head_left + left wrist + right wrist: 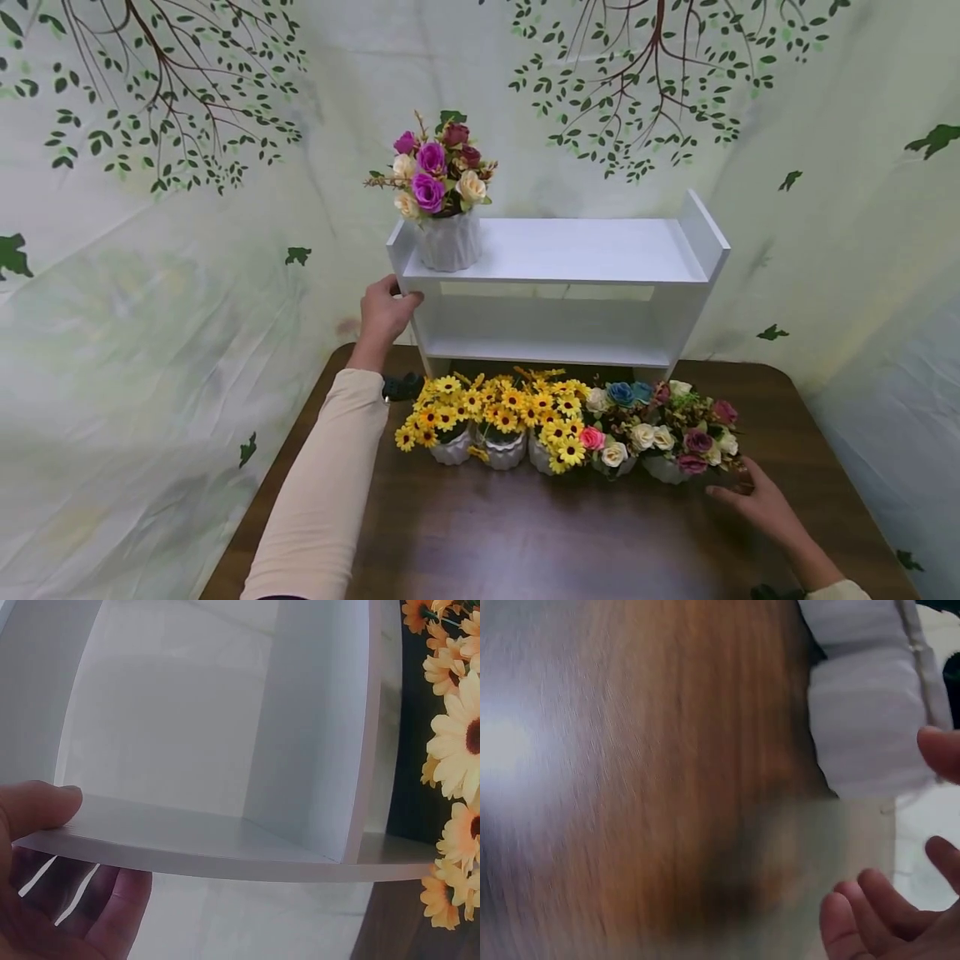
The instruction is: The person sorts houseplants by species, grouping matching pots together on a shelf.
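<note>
My left hand (pixel 385 318) grips the left side panel of a white two-tier shelf (pixel 577 250). In the left wrist view its thumb (pixel 45 802) lies on the inner face and the fingers (pixel 120 904) are on the outer face. On the top tier, at the left end, stands a white pot (pixel 450 242) of purple, dark red and cream roses. My right hand (pixel 767 507), thumb and fingers spread, is beside the rightmost pot of mixed flowers (pixel 693 442). In the right wrist view, the fingers (pixel 885 907) hold nothing near that white pot (pixel 870 727).
Before the shelf, several white pots stand in a row on the dark wooden table (pixel 525 533). Yellow daisy-like flowers (pixel 495 408) fill the left ones; a pot of blue, pink and cream roses (pixel 618 425) follows. Behind hangs a leaf-printed cloth (pixel 360 100).
</note>
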`<state>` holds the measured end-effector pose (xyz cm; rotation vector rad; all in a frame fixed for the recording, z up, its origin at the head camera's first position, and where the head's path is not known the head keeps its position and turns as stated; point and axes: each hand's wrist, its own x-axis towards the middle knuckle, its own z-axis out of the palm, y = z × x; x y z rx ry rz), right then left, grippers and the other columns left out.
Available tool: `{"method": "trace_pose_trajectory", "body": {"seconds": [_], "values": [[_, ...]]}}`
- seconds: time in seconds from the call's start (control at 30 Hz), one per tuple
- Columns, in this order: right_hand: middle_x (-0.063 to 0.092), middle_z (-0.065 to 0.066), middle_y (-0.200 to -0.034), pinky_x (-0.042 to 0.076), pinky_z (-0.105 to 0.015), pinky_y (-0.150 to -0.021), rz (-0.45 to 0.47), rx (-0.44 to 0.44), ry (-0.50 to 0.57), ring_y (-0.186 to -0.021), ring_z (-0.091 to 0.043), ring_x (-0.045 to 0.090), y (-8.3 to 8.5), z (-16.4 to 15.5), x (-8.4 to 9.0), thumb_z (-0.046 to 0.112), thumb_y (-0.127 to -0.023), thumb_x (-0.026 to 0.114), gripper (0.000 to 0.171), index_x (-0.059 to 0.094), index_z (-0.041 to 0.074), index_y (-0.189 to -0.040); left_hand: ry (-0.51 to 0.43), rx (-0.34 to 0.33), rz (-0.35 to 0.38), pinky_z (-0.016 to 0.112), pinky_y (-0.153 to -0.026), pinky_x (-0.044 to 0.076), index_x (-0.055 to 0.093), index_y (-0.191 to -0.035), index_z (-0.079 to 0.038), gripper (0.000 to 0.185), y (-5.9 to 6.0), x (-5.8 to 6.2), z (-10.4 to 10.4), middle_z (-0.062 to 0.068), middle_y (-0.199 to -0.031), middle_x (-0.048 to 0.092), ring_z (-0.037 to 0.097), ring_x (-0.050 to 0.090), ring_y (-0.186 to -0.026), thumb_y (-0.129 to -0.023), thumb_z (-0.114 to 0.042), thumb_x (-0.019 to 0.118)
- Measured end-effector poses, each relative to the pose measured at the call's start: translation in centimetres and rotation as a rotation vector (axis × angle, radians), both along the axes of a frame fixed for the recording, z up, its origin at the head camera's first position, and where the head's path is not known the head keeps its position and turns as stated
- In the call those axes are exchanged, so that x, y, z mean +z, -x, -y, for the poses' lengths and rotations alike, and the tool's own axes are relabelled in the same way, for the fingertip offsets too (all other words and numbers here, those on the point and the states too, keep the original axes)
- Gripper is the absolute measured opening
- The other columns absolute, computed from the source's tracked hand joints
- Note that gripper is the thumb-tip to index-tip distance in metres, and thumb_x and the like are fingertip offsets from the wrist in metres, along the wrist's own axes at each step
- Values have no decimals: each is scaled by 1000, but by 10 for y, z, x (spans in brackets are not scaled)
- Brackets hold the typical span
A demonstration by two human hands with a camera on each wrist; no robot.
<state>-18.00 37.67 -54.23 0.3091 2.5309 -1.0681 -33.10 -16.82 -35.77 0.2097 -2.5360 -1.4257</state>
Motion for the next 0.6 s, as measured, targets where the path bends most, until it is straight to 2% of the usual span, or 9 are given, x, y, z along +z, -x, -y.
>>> {"method": "trace_pose_trajectory", "body": {"seconds": [0.13, 0.23, 0.33, 0.4, 0.5, 0.6], "values": [[3, -44, -155, 25, -71, -110, -35, -12, 38, -141, -62, 13, 7, 12, -7, 42, -92, 64, 109, -8, -12, -152, 3, 10, -4, 50, -95, 51, 64, -124, 1, 41, -1, -1, 2, 22, -128, 66, 38, 62, -115, -86, -16, 61], [3, -42, -157, 20, -71, -113, -59, -34, 82, -143, -60, 10, 10, 21, -14, 40, -91, 67, 107, -4, -8, -155, -14, 8, 12, 51, -97, 51, 64, -126, 0, 42, -3, -2, 2, 20, -130, 65, 38, 62, -117, -87, -16, 61], [9, -41, -157, 22, -69, -114, -90, -57, 105, -143, -59, 16, 10, 29, -22, 39, -90, 68, 104, 2, -8, -155, -30, 8, 25, 51, -98, 50, 63, -127, -1, 43, -4, -3, 0, 20, -131, 64, 37, 62, -118, -87, -16, 62], [20, -40, -155, 26, -68, -112, -160, -58, 122, -141, -57, 25, 9, 36, -27, 35, -89, 69, 98, 9, -7, -155, -32, 8, 24, 51, -98, 50, 63, -127, -1, 43, -5, -3, -1, 20, -131, 64, 37, 61, -118, -87, -16, 61], [38, -34, -147, 35, -62, -107, -261, -51, 124, -135, -49, 40, 11, 46, -31, 29, -90, 69, 79, 29, -5, -148, -37, 9, 17, 50, -99, 50, 63, -127, -1, 42, -5, -3, -3, 20, -132, 64, 37, 61, -118, -88, -16, 60], [45, -32, -141, 39, -56, -103, -306, -62, 71, -129, -43, 45, 14, 54, -33, 26, -91, 63, 65, 37, -8, -140, -44, 7, 13, 50, -100, 49, 63, -128, 0, 43, -5, -2, -4, 19, -133, 63, 36, 61, -119, -88, -16, 60]]}}
